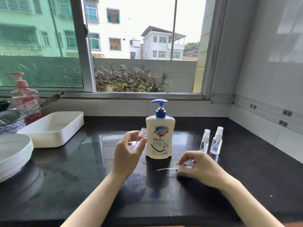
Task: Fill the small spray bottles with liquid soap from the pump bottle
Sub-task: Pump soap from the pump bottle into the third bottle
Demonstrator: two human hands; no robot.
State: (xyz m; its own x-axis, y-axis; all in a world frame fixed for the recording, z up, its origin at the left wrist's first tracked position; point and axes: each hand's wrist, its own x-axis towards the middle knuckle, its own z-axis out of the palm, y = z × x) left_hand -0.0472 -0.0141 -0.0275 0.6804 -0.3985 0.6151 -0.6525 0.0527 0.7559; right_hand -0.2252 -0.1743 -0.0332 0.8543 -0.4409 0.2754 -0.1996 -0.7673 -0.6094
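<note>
Beside the pump bottle (159,138), left hand (126,154) clamps the uncapped spray bottle (141,136), mouth upward below the spout; right hand (200,167) pinches the sprayer (166,169).

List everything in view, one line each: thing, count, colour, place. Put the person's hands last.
pump bottle: one, white with blue pump, counter centre.
open bottle: one, clear, uncapped, in left hand.
spray head: one, white, with tube, in right hand.
spray bottles: two, clear, capped, right of pump bottle.
tray: one, white, left.
dish: one, white, far left.
pink bottle: one, back left.
counter: one, black.
window: one, grey frame, behind counter.
left hand: one, holds open bottle.
right hand: one, pinches spray head.
</note>
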